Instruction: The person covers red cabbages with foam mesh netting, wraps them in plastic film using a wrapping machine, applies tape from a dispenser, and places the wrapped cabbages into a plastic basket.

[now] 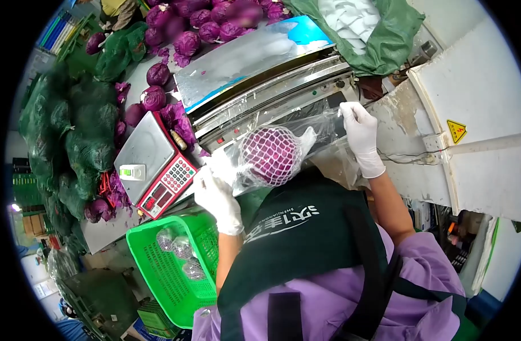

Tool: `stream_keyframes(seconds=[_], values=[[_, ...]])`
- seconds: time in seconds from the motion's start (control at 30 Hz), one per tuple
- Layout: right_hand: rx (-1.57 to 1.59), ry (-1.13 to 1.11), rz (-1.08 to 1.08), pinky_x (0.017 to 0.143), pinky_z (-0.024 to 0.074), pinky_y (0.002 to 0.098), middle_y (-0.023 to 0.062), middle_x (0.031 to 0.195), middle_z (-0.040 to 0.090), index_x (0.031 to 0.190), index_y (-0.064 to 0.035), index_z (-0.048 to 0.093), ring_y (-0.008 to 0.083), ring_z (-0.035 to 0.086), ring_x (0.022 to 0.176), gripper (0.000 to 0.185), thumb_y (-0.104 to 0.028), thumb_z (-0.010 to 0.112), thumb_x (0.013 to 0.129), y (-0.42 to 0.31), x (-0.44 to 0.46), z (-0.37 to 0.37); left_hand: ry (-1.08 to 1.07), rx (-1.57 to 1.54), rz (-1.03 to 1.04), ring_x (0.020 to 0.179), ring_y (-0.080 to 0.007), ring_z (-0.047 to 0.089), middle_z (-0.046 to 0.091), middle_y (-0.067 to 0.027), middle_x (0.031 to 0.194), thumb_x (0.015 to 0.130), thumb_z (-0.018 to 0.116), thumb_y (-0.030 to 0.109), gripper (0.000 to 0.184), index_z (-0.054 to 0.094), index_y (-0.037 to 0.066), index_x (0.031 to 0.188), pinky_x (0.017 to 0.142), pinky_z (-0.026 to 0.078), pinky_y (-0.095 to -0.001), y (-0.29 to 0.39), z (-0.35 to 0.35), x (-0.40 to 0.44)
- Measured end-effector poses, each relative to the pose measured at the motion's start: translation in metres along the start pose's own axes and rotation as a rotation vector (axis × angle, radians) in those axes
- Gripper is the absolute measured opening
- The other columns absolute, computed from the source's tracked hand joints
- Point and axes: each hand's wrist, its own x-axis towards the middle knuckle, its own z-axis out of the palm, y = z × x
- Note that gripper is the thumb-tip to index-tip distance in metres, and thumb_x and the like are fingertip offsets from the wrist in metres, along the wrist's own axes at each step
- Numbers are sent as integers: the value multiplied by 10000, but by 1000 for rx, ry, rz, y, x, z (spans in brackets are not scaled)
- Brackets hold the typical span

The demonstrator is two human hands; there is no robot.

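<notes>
A purple cabbage (pixel 270 156) in a white foam net lies inside clear plastic film, in front of my chest. My right hand (pixel 360 136), in a white glove, pinches the film to the right of the cabbage. On the other side, my gloved left hand (pixel 217 200) is closed on the film at the cabbage's left. Just beyond the cabbage is the metal wrapping machine (pixel 272 85) with its flat silver plate. A red scale (pixel 166 181) with a grey pan stands left of my left hand, a small white and green object on the pan.
Loose purple cabbages (pixel 187 43) cover the far table. Green net sacks (pixel 90 131) are piled at the left. A green basket (pixel 142 256) with several wrapped items stands below the scale. At the top right is a green bag (pixel 394 37) of white foam nets.
</notes>
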Motion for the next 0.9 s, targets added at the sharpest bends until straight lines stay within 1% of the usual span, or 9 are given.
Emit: stream_keyframes(seconds=[0.13, 0.17, 0.3, 0.47, 0.5, 0.6, 0.67, 0.77, 0.9], values=[[-202, -69, -72, 559, 433, 257, 60, 643, 543, 932, -19, 666, 66, 491, 580, 133, -151, 671, 921, 2, -9, -2, 51, 287, 159, 524, -79, 434, 461, 9, 647, 939, 599, 111, 84, 612, 51, 881, 429, 356, -234, 4, -67, 15], [-221, -90, -163, 557, 455, 298, 120, 662, 577, 931, -24, 661, 164, 550, 543, 143, -165, 678, 915, 5, -11, 0, 171, 115, -117, 559, -95, 456, 480, -10, 673, 938, 595, 153, 137, 605, 42, 858, 449, 393, -246, 24, -61, 0], [-313, -167, -157, 595, 496, 386, 145, 743, 643, 899, -42, 641, 346, 632, 668, 176, -216, 653, 924, 42, -17, 20, 179, 204, -127, 509, -81, 425, 515, 0, 665, 935, 595, 231, 216, 585, 53, 814, 430, 373, -235, -19, -121, 23], [-688, -321, -757, 578, 540, 326, 2, 913, 643, 996, -178, 633, 198, 669, 746, 143, -148, 575, 869, 82, -14, 71, 183, 242, 56, 556, -45, 423, 549, 24, 657, 967, 601, 209, 270, 584, 58, 744, 503, 339, -217, -118, -146, 69], [-666, -348, -783, 568, 537, 330, 4, 903, 642, 994, -181, 634, 193, 669, 741, 138, -160, 574, 872, 77, -16, 86, 176, 364, 48, 659, -65, 463, 578, 24, 707, 953, 578, 147, 234, 626, 5, 772, 634, 395, -233, -108, -130, 60], [-634, -424, -847, 538, 527, 335, -3, 892, 649, 978, -197, 645, 173, 669, 711, 126, -189, 574, 875, 63, -25, 135, 130, 334, -39, 659, -89, 490, 579, -9, 693, 955, 570, 146, 238, 613, -9, 780, 612, 432, -272, -169, -143, 85], [-515, -557, -841, 549, 535, 301, 25, 903, 669, 1048, -154, 673, 161, 679, 743, 216, -161, 591, 849, 53, -39, 173, 12, -212, -325, 676, -112, 522, 610, -41, 753, 967, 546, 133, 184, 610, -14, 877, 625, 455, -283, -182, -125, 88], [-445, -763, -829, 578, 553, 323, 58, 892, 680, 1074, -156, 677, 201, 682, 750, 227, -203, 591, 869, 22, -76, 221, -44, -381, -534, 702, -123, 545, 623, -49, 781, 966, 550, 129, 161, 618, -4, 906, 656, 468, -287, -157, -99, 71], [-83, -766, -722, 690, 571, 343, 88, 945, 702, 1066, -149, 690, 241, 694, 784, 209, -217, 583, 900, 15, -91, 242, 60, -49, -293, 736, -138, 576, 641, -60, 819, 965, 557, 123, 137, 628, 8, 945, 697, 487, -292, -91, -65, 57]])
